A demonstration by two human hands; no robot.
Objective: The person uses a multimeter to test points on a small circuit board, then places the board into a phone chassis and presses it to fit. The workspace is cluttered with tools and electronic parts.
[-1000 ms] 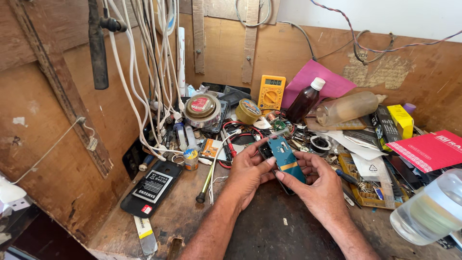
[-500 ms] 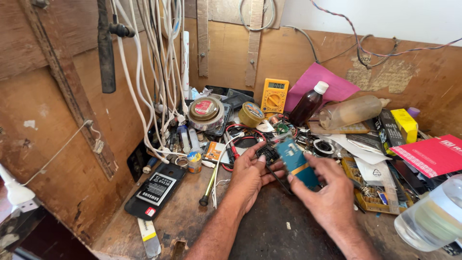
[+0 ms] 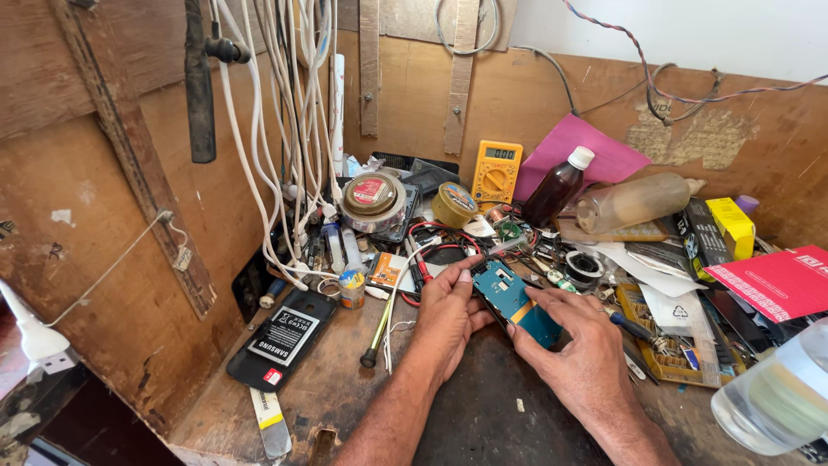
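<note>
Both forearms rise from the lower edge. Left hand (image 3: 448,312) and right hand (image 3: 585,345), 2 palms facing down, pinch the blue circuit board (image 3: 515,301) between curled fingers just above the cluttered wooden workbench (image 3: 345,406).

Circuit board (image 3: 515,302) between my two hands, mid-bench.

My left hand (image 3: 446,321) lies left of it, my right hand (image 3: 580,341) right; multimeter (image 3: 496,172) behind; phone (image 3: 282,336) far left; screwdriver (image 3: 381,326) between.
</note>
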